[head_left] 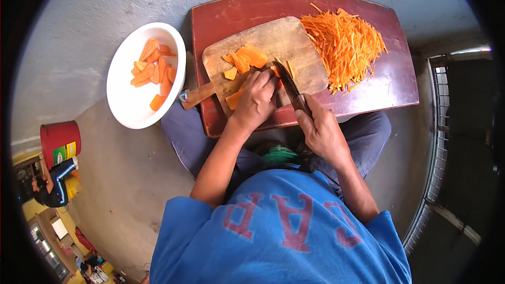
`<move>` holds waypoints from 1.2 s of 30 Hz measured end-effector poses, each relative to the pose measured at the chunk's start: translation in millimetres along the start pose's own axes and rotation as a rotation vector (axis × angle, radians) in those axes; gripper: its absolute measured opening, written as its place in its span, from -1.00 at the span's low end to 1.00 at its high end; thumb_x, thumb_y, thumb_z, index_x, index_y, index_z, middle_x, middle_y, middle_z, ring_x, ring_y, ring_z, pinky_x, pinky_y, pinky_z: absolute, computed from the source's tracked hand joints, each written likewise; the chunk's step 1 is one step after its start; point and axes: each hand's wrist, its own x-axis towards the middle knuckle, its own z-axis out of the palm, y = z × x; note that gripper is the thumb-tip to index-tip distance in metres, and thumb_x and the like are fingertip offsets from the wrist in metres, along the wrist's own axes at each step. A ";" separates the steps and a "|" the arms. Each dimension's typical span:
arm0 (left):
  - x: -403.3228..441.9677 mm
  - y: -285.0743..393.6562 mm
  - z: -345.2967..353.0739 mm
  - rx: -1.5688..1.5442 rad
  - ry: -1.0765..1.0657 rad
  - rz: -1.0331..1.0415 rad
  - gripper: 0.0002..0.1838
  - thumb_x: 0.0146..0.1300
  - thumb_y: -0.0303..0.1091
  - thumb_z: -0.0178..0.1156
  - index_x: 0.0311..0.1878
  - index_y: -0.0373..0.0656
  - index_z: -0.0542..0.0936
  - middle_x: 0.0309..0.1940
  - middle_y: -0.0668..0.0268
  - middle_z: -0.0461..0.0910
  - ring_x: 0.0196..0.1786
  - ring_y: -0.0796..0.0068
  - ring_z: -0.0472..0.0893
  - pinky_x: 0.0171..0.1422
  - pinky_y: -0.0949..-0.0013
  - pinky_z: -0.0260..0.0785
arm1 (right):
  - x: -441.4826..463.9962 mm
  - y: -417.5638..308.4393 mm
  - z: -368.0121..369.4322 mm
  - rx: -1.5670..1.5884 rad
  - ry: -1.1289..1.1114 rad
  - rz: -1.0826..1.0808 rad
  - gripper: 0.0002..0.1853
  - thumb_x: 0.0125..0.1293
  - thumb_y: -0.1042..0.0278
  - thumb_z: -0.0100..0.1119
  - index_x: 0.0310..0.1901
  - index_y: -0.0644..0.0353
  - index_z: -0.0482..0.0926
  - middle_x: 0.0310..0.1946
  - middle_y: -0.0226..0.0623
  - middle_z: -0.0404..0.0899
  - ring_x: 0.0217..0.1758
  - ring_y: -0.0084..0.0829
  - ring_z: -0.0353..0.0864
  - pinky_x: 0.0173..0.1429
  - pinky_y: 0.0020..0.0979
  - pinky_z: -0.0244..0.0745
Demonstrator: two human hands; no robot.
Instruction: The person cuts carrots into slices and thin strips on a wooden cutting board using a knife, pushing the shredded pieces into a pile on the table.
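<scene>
A wooden cutting board (263,34) with a handle at its left lies on a dark red table (226,13). My left hand (256,97) is closed, fingers bent, pressing on orange carrot at the board's lower middle. My right hand (322,129) is wrapped round the handle of a knife (288,83), whose dark blade lies just right of my left fingertips. A few thin strips lie beside the blade. Carrot slices (251,55) rest on the upper left of the board. A large heap of carrot shreds (344,47) sits on the table to the right.
A white basin (118,84) holding carrot pieces (150,68) stands left of the table. A red bucket (60,139) is at the far left, and another person (55,184) is near it. A wall rises behind the table; a metal grille (441,142) is at right.
</scene>
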 end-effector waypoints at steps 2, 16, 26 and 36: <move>1.9 -3.7 1.9 0.012 0.046 0.017 -0.65 0.19 -0.65 0.46 0.07 -0.29 0.82 0.01 0.07 0.76 0.05 -0.10 0.71 0.24 -0.05 0.60 | -1.8 1.2 2.7 -0.016 0.003 0.018 -0.75 0.66 0.42 0.23 0.18 0.39 0.51 -0.19 0.49 0.64 0.06 0.55 0.69 0.03 0.24 0.57; -0.5 -3.5 2.6 -0.012 0.067 0.035 -0.68 0.05 -0.72 0.30 -0.07 -0.35 0.74 -0.08 0.02 0.63 0.04 -0.11 0.67 0.21 -0.06 0.53 | 1.8 17.7 14.0 -0.056 0.024 -0.022 -0.72 0.67 0.39 0.24 0.23 0.38 0.53 -0.18 0.42 0.65 -0.03 0.45 0.71 0.02 0.15 0.57; -1.7 0.1 3.4 0.044 0.082 0.020 -0.64 0.03 -0.69 0.30 -0.04 -0.35 0.74 0.01 0.00 0.62 0.11 -0.12 0.62 0.27 -0.08 0.50 | 0.8 3.6 4.5 -0.064 -0.016 0.016 -0.73 0.65 0.41 0.24 0.20 0.38 0.50 -0.18 0.43 0.66 0.02 0.50 0.71 0.01 0.17 0.59; -3.3 -3.5 1.0 0.096 0.019 0.033 -0.55 0.01 -0.68 0.33 0.06 -0.41 0.75 0.04 0.01 0.65 0.14 -0.07 0.60 0.35 -0.09 0.49 | 13.0 18.6 10.6 -0.070 0.036 -0.050 -0.75 0.69 0.37 0.21 0.21 0.36 0.56 -0.31 0.28 0.57 -0.21 0.32 0.64 -0.05 0.03 0.56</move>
